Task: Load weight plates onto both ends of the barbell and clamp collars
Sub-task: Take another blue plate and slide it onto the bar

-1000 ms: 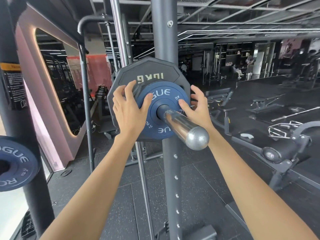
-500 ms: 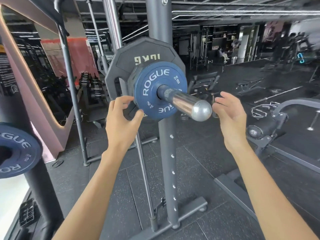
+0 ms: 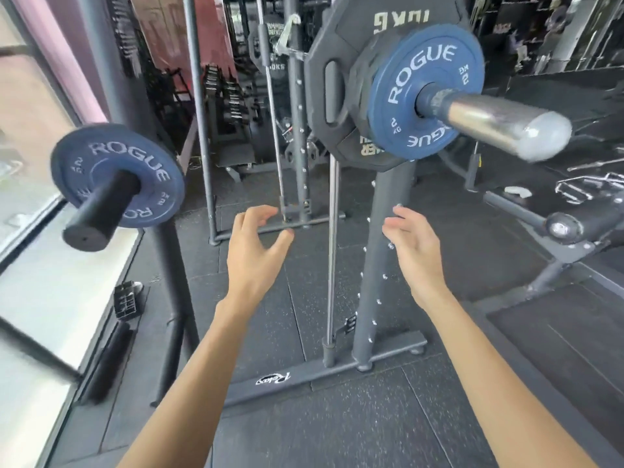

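Plates loaded on this end — a blue plate [image 3: 425,89] is sitting against a black 10 kg plate [image 3: 341,62] on the barbell sleeve [image 3: 499,125]; left hand [image 3: 253,255] and right hand [image 3: 413,251] are hanging open, empty, below — no collar is showing on this sleeve yet

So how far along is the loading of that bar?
This end looks loaded: a black plate and a blue plate sit on the barbell sleeve. The left hand and right hand hang empty below it. No collar shows yet; the other end is out of view.
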